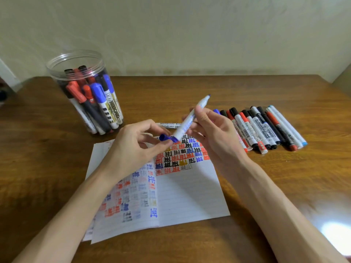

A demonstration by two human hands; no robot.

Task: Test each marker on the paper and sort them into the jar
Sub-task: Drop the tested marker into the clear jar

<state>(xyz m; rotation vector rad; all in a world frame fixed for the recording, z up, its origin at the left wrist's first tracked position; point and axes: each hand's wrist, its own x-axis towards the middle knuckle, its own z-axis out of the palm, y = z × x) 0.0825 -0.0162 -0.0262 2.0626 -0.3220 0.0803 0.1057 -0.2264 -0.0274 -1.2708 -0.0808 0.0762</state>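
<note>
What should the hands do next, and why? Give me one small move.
Probably tip the blue marker down and draw a test mark on the blank lower right of the paper. The right hand holds it with the tip bare and pointing up; the left hand pinches the blue cap beside its rear end. Capping it could come instead.

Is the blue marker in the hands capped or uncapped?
Uncapped: the marker in the right hand shows a bare tip; the left hand pinches the cap.
</note>
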